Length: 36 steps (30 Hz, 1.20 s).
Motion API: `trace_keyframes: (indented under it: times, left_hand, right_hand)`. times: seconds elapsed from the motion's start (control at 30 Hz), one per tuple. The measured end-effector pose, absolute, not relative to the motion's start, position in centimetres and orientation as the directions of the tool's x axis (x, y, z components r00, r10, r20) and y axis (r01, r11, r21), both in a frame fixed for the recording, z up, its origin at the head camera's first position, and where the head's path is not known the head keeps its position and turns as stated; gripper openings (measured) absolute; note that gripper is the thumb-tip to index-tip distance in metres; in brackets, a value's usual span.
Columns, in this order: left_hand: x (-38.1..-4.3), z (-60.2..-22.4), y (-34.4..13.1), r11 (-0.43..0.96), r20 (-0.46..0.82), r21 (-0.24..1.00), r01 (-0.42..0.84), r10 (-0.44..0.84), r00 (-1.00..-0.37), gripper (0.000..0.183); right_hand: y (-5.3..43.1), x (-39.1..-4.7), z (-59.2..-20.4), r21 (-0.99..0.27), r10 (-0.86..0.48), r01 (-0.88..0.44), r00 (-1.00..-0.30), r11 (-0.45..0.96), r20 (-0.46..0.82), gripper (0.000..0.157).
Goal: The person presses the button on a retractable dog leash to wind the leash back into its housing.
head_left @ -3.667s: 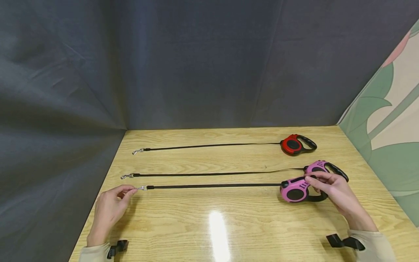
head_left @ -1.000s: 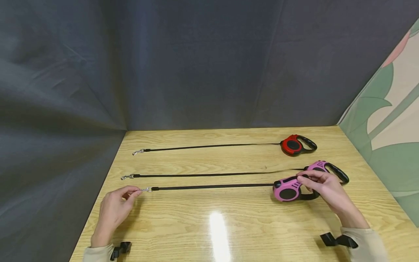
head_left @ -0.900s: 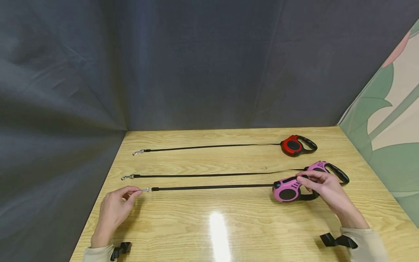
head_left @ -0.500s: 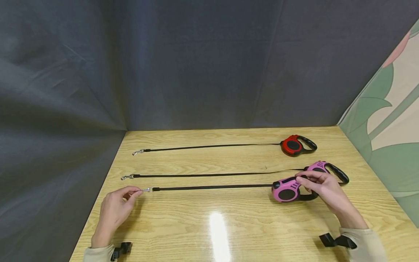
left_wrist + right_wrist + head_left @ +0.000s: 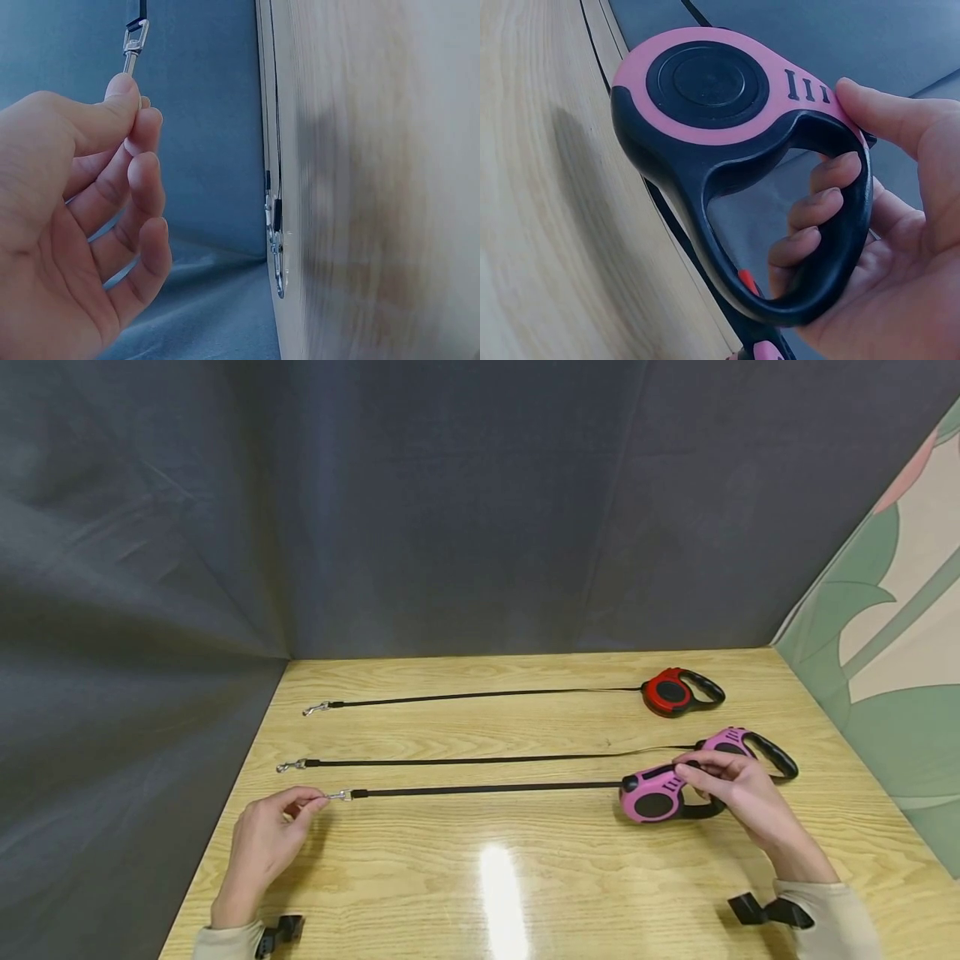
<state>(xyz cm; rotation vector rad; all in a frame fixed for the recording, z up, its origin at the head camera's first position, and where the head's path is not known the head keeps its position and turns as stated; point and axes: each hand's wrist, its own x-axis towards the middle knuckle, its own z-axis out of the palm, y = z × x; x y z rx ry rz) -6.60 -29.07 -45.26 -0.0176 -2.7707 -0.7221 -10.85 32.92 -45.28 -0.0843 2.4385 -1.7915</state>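
My left hand [image 5: 266,839] pinches the metal snap clip [image 5: 133,46] of a retractable dog leash between thumb and fingertip. From that clip a black strap [image 5: 487,789] runs taut above the table to the leash's pink and black case [image 5: 637,806]. On the right, my right hand [image 5: 742,793] holds this case, its thumb on the pink shell and several fingers curled through the black loop handle [image 5: 851,232]. Behind it lies a second pink retractable leash [image 5: 723,739], partly covered by my right hand. Its strap [image 5: 465,761] stretches left to another clip [image 5: 292,765].
A red retractable leash [image 5: 657,683] lies farther back, its strap [image 5: 487,694] pulled out leftward to a clip [image 5: 317,707]. The wooden table [image 5: 405,877] meets dark cloth [image 5: 465,527] at the back and left. Leaf-patterned fabric [image 5: 915,718] stands at the right.
Over the last few seconds my right hand has shifted left with the held pink leash, and my left hand slightly right with the clip. The strap between them is shorter; the other leashes stay put.
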Motion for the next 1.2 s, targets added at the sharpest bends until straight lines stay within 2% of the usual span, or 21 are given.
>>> trace_keyframes:
  times: [1.2]
  left_hand:
    - [-6.7, -45.0, -28.4, 0.864, 0.225, 0.493, 0.100, -0.016, -0.974, 0.008]
  right_hand:
    - [31.7, -11.1, -45.1, -0.934, -0.136, 0.033, -0.987, 0.357, -0.087, 0.018]
